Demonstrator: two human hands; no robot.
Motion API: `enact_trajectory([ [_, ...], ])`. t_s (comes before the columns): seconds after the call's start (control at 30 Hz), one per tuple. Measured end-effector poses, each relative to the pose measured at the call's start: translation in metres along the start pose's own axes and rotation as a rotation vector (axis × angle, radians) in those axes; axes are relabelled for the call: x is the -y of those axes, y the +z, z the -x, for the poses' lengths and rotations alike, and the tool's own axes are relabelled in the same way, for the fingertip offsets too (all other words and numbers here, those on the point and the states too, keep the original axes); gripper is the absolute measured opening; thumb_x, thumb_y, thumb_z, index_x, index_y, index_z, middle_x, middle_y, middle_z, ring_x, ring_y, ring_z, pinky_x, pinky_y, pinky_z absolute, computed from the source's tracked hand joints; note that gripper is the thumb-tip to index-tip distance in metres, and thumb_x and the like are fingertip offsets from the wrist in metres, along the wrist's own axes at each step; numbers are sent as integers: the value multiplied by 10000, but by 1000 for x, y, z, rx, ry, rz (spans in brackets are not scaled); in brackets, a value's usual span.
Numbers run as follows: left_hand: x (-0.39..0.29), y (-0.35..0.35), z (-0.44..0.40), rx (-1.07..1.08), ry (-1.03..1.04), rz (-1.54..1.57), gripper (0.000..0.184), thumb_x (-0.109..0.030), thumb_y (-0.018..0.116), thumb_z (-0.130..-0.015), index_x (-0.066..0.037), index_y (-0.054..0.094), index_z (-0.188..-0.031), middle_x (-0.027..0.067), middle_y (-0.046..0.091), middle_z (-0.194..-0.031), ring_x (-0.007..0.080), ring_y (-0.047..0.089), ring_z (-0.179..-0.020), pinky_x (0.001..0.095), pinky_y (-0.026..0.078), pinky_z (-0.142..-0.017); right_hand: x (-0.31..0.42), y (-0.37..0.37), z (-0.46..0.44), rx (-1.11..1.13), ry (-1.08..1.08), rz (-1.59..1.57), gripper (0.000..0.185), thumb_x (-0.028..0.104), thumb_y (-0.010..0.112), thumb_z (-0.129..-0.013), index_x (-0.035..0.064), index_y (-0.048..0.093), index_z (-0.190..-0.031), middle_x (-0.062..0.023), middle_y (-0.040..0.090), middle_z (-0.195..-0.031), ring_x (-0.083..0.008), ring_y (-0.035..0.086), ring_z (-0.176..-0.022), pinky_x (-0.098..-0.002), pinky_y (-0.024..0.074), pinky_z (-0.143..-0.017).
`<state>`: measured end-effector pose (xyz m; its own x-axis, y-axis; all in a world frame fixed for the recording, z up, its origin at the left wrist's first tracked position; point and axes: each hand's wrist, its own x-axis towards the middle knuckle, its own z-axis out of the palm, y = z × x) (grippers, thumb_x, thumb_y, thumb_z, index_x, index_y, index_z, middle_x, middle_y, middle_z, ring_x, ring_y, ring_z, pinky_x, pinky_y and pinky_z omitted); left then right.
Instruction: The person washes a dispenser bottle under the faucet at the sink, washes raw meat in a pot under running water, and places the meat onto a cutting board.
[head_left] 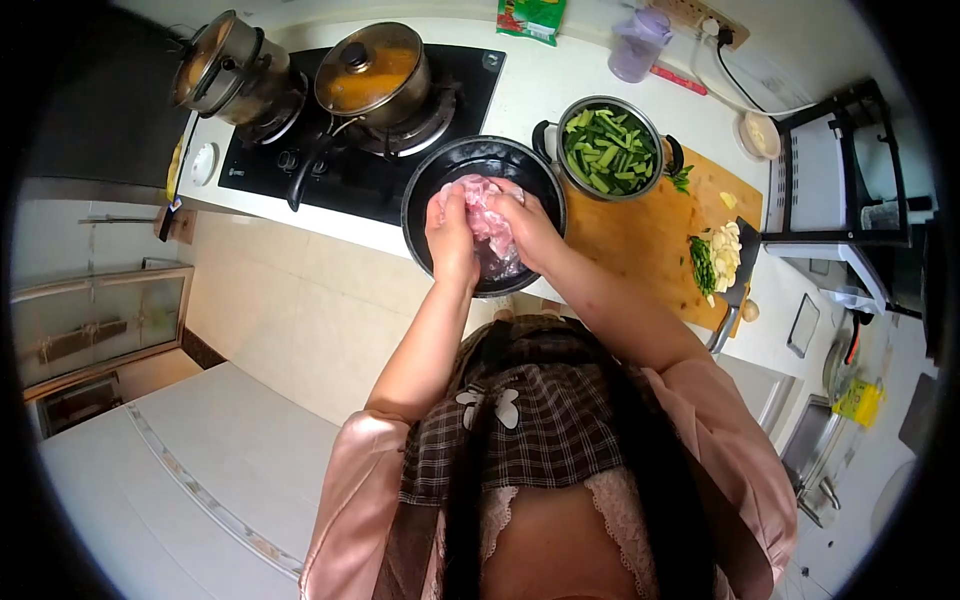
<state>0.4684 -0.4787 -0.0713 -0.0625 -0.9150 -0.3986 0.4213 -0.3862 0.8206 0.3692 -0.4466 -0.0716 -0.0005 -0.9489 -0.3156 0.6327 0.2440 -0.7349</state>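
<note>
Between my two hands is a lump of raw pink meat (487, 212), held above the inside of a round black basin (412, 222). My left hand (450, 237) wraps round the meat from the left, thumb on top. From the right, my right hand (527, 225) grips it in the same way. Some liquid glistens in the basin below the meat. The undersides of both hands are hidden.
A lidded pan (372, 75) and a steel pot (222, 75) stand on the black gas hob (240, 172). At right, a pot of cut green vegetables (610, 150), sliced garlic (724, 258) and a knife (740, 275) rest on the wooden cutting board (625, 240).
</note>
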Motion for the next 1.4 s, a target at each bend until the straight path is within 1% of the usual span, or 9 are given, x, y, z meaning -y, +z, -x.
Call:
enact_trajectory([
  [0.2, 7, -3, 2, 53, -4, 5, 197, -192, 524, -860, -30, 515, -971, 50, 571, -877, 107, 543, -770, 236, 451, -683, -13, -10, 1, -65, -101, 66, 373, 86, 485, -790, -38, 474, -1142, -84, 566, -1008, -128, 557, -885, -243, 452, -774],
  [0.27, 8, -6, 4, 60, -2, -27, 236, -223, 481, -872, -28, 515, -1001, 61, 572, -913, 132, 549, -831, 268, 447, -756, -11, -9, 4, -62, -142, 146, 366, 75, 475, -793, -41, 481, -1140, -86, 566, -1019, -125, 549, -894, -243, 450, -778],
  [0.33, 8, -7, 1, 88, 17, -45, 211, -207, 482, -870, -29, 513, -980, 60, 573, -901, 132, 552, -813, 267, 452, -746, -11, -5, 3, -69, -149, 123, 345, 92, 497, -810, -36, 493, -1130, -81, 567, -1019, -116, 546, -889, -240, 449, -777],
  [0.4, 9, -8, -2, 96, 23, -51, 199, -199, 486, -868, -29, 511, -970, 59, 573, -898, 131, 552, -806, 264, 453, -740, -12, 0, 5, -140, -163, 112, 381, 174, 572, -783, -27, 525, -1103, -50, 590, -939, -89, 548, -802, -221, 452, -698],
  [0.5, 13, -11, -3, 98, 24, -58, 181, -183, 494, -863, -29, 507, -958, 58, 573, -896, 129, 553, -796, 258, 454, -730, -13, -3, 2, -118, -146, 121, 393, 190, 592, -787, -27, 523, -1108, -53, 589, -948, -92, 547, -808, -222, 451, -704],
  [0.77, 18, -13, 3, 73, 43, -64, 179, -156, 534, -839, -41, 493, -971, 43, 557, -874, 117, 532, -792, 245, 444, -718, -18, -13, 0, -101, -146, 157, 364, 162, 572, -773, -32, 543, -1080, -58, 591, -933, -92, 543, -796, -217, 445, -696],
  [0.83, 15, -12, 3, 84, 55, -43, 180, -152, 543, -834, -45, 492, -969, 39, 555, -868, 113, 530, -786, 241, 443, -711, -19, -17, -1, -51, -132, 208, 350, 91, 526, -807, -55, 485, -1123, -79, 563, -1016, -113, 540, -885, -243, 441, -780],
  [0.93, 13, -10, 3, 80, 54, -34, 206, -97, 584, -805, -43, 469, -967, 45, 553, -877, 100, 530, -769, 224, 447, -676, -17, -18, -1, -52, -149, 229, 354, 79, 508, -793, -55, 487, -1120, -84, 563, -1016, -116, 542, -886, -245, 439, -787],
  [1.4, 17, -7, 2, 102, 79, -40, 220, -97, 608, -791, -51, 466, -952, 37, 543, -859, 93, 524, -749, 220, 446, -659, -19, -22, -3, -92, -251, 291, 330, 101, 501, -746, -46, 542, -1039, -83, 557, -993, -135, 531, -884, -252, 424, -786],
])
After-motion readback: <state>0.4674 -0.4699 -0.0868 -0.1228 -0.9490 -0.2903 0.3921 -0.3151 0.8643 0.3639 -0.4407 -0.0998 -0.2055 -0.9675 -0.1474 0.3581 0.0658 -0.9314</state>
